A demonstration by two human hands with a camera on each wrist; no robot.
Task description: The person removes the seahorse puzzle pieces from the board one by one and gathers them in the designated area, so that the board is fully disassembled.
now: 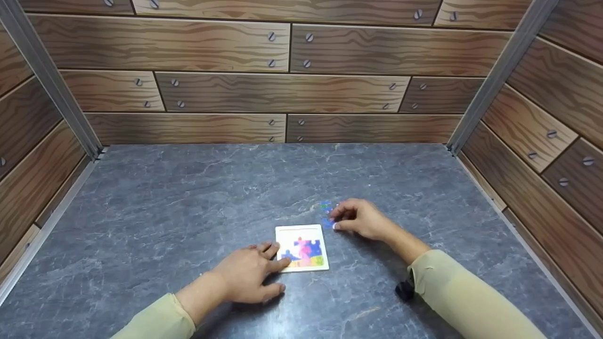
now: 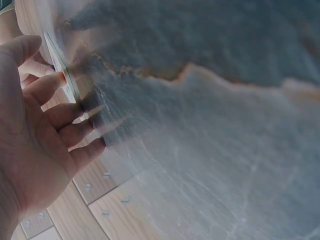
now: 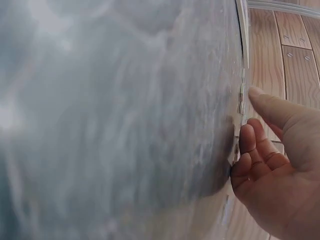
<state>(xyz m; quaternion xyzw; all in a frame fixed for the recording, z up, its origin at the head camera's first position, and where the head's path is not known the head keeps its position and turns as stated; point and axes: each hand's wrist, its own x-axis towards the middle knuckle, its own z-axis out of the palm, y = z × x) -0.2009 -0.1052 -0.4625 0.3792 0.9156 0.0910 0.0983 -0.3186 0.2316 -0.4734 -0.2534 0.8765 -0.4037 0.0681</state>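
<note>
A small white-framed jigsaw puzzle [image 1: 301,248] lies flat on the table, partly filled with blue, pink, yellow and green pieces. My left hand [image 1: 252,273] rests at its left side, fingers extended, with fingertips on the frame; the left wrist view shows the board [image 2: 62,67] edge-on beside the fingers. Just past the board's upper right corner lie loose blue puzzle pieces [image 1: 325,205]. Over them is my right hand [image 1: 362,220], its fingers bent and the thumb apart from them. Seen edge-on in the right wrist view, thin pieces [image 3: 242,102] lie close to the fingertips.
The grey marbled tabletop [image 1: 188,188] spreads around the board. Wood-patterned panels [image 1: 226,92] close off the back and both sides, with metal corner posts [image 1: 499,70] between them. A dark object [image 1: 404,290] sits at the right sleeve's cuff.
</note>
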